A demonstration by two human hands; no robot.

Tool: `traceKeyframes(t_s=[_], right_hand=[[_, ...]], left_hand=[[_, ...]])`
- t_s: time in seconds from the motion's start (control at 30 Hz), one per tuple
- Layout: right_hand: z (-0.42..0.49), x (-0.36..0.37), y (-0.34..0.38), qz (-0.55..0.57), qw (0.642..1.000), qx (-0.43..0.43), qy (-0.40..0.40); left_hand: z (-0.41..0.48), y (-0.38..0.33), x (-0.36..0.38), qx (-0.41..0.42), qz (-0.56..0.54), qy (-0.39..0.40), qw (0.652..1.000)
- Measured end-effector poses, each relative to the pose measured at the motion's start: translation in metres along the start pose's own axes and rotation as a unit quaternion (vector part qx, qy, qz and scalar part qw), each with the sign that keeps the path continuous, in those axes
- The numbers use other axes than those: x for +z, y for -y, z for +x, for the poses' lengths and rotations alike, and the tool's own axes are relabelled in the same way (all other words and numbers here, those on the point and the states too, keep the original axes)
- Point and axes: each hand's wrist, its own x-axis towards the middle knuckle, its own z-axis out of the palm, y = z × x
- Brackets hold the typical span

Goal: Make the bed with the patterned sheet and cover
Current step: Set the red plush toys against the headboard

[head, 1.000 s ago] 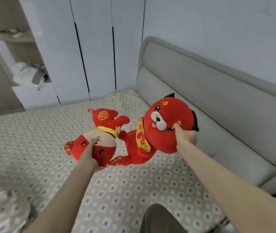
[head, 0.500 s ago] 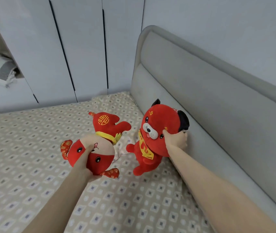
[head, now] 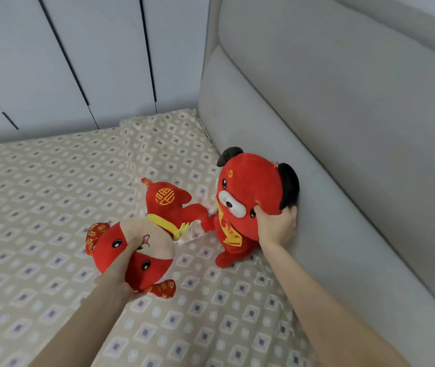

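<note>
Patterned sheet [head: 38,194] looks laid; your right grip [head: 277,226] holds the dog plush [head: 248,186] at the headboard [head: 343,128], left grip [head: 121,271] another plush [head: 136,250], so seat both next.

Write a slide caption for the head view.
Right hand props a red plush dog against the grey headboard while left hand grips a second red plush over the patterned sheet.

A home bedroom: a bed with a patterned sheet [head: 52,197], a padded grey headboard [head: 343,128], and tall white wardrobe doors [head: 105,62] right beside it.
</note>
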Motion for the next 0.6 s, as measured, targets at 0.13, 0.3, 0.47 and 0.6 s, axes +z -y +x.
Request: traceKeyframes(t_s=[0.13, 0.3, 0.47, 0.6], right_hand=[[0.011, 0.006, -0.006, -0.025, 0.998, 0.040, 0.033], [0.012, 0.010, -0.009, -0.090, 0.981, 0.096, 0.144], [0.002, -0.004, 0.000, -0.100, 0.982, 0.080, 0.142], [-0.022, -0.031, 0.010, -0.045, 0.995, -0.052, 0.078]], left_hand=[[0.011, -0.003, -0.007, 0.011, -0.001, -0.004, 1.000], [-0.001, -0.013, -0.004, 0.042, 0.055, -0.029, 0.997], [-0.021, -0.021, -0.006, 0.179, 0.152, -0.104, 0.967], [-0.049, -0.029, -0.009, 0.298, 0.279, -0.096, 0.908]])
